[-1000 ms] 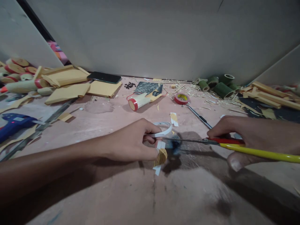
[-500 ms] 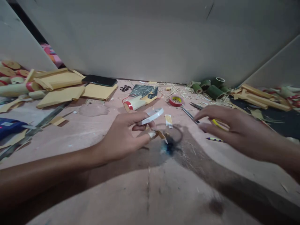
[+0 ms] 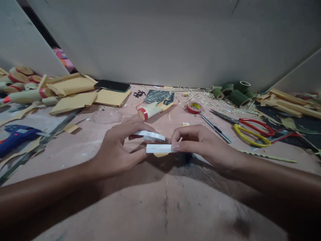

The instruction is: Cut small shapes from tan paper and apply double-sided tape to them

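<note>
My left hand (image 3: 122,145) grips a narrow roll of white tape (image 3: 152,135) between its fingers, the thumb pressed to the left end of a flat white strip (image 3: 159,148). The right end of that strip is pinched between thumb and finger of my right hand (image 3: 200,145). Just below the strip shows the edge of a small tan piece (image 3: 162,155); most of it is hidden. Whether the strip still joins the roll I cannot tell. Both hands are over the middle of the worn pinkish table (image 3: 140,204).
Scissors with red and yellow handles (image 3: 255,132), a cutter knife (image 3: 215,128) and a pencil (image 3: 273,156) lie right. Beyond the hands are a red tape roll (image 3: 195,107) and a bamboo piece (image 3: 150,111). A blue glue gun (image 3: 18,137) sits left; green bamboo tubes (image 3: 238,97) stand at the back.
My right hand has come in from the right to pinch the white strip, uncovering the scissors. The tape roll has tilted flatter in my left hand. The view has shifted slightly.
</note>
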Tool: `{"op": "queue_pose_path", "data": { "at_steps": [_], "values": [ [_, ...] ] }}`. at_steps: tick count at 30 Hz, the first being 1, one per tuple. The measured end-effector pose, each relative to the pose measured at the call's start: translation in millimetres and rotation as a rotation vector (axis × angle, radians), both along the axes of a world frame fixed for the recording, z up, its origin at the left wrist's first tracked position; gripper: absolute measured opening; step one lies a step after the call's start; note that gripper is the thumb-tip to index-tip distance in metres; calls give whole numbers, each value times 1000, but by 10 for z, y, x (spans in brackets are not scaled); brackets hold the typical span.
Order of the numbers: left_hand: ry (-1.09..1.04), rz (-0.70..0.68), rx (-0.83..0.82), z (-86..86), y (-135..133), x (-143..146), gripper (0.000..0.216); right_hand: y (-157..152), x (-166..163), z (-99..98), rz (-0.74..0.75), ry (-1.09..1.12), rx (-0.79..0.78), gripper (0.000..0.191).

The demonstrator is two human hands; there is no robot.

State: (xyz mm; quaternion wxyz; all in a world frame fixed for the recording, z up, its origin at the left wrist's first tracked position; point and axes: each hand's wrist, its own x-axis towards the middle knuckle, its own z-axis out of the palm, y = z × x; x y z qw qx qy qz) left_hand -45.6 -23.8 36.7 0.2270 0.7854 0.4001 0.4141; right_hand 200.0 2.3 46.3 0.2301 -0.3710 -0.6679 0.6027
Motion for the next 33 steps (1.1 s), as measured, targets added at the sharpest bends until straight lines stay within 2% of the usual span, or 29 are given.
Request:
{"op": "queue_pose_path", "data": {
  "at_steps": [2, 4, 7, 9, 12, 14, 16, 19, 23, 26, 30, 33],
  "values": [
    [105, 6, -93, 2, 24, -118, 37, 37, -51, -50, 41, -136, 108, 13],
    [146, 15, -121, -6, 52, -228, 40, 76, -102, -102, 87, -283, 241, 13],
    [15, 72, -193, -37, 77, -307, 23, 108, -173, -148, 82, -413, 388, 10],
    [-163, 83, -224, -66, 76, -282, 15, 103, -208, -150, 69, -543, 615, 11],
    [-361, 96, -176, -107, 60, -186, 21, 73, -237, -138, 101, -777, 999, 17],
    [-374, 126, -137, -127, 45, -130, 18, 50, -238, -137, 122, -875, 1117, 22],
    [-328, 146, -103, -142, 27, -100, 17, 39, -226, -145, 116, -921, 1165, 26],
    [-230, 135, -48, -168, 4, -89, 17, 53, -189, -156, 119, -922, 1149, 34],
    [-183, 109, -8, -221, -4, -67, 15, 92, -124, -105, 78, -875, 979, 38],
    [-157, 106, 28, -248, -19, -30, 11, 69, -83, -25, -21, -639, 816, 38],
    [-33, -16, 92, -226, -97, 52, 12, -45, -46, 40, -48, -196, 514, 16],
    [31, -116, 111, -198, -176, 139, 13, -126, -21, 42, -30, -85, 458, 13]
  ]
}}
